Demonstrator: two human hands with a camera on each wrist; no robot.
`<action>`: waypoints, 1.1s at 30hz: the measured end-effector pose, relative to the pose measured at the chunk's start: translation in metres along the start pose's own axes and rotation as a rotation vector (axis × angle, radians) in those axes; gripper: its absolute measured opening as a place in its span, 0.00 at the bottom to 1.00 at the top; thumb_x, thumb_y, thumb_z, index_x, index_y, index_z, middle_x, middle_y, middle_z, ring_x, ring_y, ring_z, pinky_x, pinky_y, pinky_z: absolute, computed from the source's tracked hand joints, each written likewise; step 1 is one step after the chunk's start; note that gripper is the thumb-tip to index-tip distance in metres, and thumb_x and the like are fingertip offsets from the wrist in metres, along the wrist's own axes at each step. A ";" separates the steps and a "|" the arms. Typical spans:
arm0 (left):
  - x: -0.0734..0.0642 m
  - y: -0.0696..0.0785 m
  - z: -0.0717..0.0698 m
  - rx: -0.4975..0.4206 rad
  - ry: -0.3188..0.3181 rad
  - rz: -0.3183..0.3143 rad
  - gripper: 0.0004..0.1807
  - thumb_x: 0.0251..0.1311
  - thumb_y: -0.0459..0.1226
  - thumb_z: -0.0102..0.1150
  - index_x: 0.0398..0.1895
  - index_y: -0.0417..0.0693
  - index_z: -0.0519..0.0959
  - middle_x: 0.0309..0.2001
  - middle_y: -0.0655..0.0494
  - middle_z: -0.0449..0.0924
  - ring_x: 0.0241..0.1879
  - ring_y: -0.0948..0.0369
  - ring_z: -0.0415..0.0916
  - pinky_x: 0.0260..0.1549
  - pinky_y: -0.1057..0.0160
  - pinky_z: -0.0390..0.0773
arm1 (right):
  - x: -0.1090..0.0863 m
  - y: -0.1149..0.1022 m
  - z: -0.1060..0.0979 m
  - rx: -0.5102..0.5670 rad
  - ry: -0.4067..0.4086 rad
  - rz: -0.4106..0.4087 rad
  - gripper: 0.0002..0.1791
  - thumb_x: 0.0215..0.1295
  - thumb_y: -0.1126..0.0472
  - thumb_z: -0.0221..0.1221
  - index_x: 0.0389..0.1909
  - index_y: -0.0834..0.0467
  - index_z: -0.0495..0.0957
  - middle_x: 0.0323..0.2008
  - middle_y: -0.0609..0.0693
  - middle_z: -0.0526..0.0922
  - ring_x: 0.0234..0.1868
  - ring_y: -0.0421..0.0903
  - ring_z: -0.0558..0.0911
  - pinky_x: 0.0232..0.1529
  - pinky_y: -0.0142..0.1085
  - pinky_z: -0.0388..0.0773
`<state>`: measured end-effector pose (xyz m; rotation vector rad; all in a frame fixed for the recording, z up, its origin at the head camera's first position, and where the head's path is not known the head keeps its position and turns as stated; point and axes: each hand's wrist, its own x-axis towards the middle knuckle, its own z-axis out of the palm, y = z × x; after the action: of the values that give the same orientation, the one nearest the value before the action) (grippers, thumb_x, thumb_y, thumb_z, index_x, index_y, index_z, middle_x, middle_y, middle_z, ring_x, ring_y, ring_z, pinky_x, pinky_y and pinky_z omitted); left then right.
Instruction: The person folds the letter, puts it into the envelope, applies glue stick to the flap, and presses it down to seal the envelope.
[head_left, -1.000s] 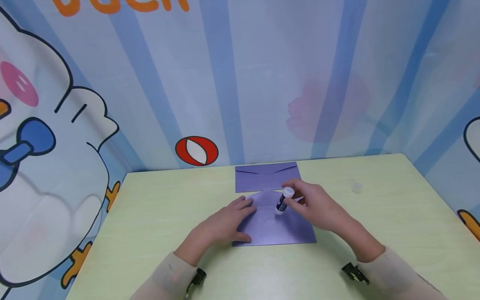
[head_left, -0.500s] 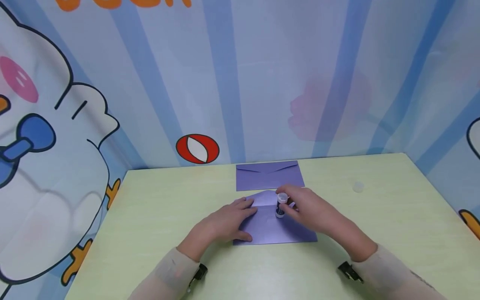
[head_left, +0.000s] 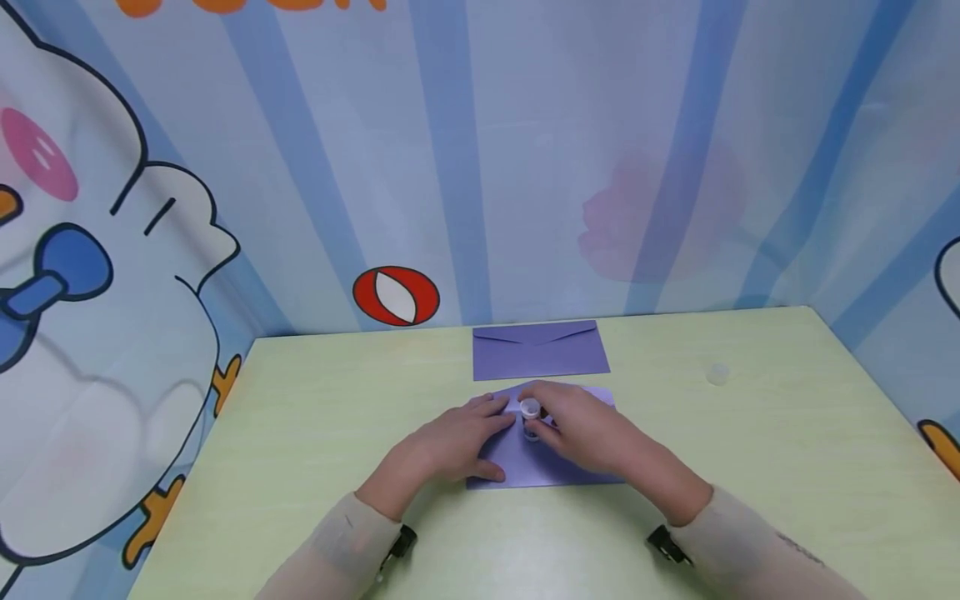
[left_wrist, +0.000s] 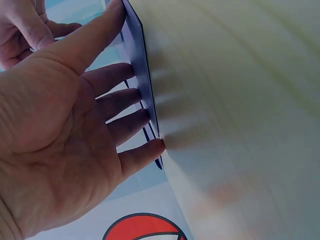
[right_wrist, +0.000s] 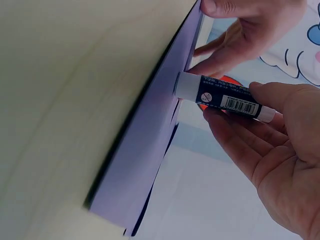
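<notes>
A purple envelope lies on the table with its flap side up and the flap pointing away. My left hand rests spread on its left part, fingertips and thumb pressing the paper. In my right hand is a glue stick with a dark label and barcode, gripped between thumb and fingers. It stands nearly upright, its white lower end right at the envelope's surface near the middle. The left wrist view shows my left fingers straight along the envelope's edge.
A second purple envelope, flap folded down, lies just behind the first. A small translucent cap sits on the table at the right. A printed cloth backdrop rises behind the table's back edge.
My right hand has moved left with the glue stick across the envelope, towards my left fingers, and the stick has become more upright. My left hand has stayed in place.
</notes>
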<state>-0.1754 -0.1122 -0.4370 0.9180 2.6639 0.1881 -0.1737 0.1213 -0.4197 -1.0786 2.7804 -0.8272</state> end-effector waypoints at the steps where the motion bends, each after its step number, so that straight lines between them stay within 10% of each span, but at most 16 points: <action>1: 0.000 0.000 0.000 -0.004 0.002 0.001 0.46 0.65 0.55 0.72 0.82 0.48 0.66 0.84 0.48 0.54 0.83 0.49 0.50 0.77 0.48 0.61 | 0.001 -0.001 0.002 -0.003 0.004 -0.014 0.19 0.78 0.61 0.63 0.65 0.61 0.77 0.55 0.51 0.85 0.51 0.46 0.86 0.49 0.42 0.84; 33: 0.002 0.001 0.000 0.011 0.000 -0.010 0.45 0.64 0.54 0.74 0.80 0.48 0.68 0.83 0.48 0.56 0.82 0.49 0.52 0.76 0.49 0.62 | -0.018 0.012 -0.024 -0.201 -0.013 -0.018 0.16 0.72 0.66 0.66 0.58 0.63 0.80 0.44 0.49 0.85 0.38 0.42 0.83 0.39 0.38 0.82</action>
<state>-0.1759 -0.1102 -0.4371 0.9074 2.6713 0.1714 -0.1729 0.1516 -0.4082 -1.1333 2.8966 -0.5480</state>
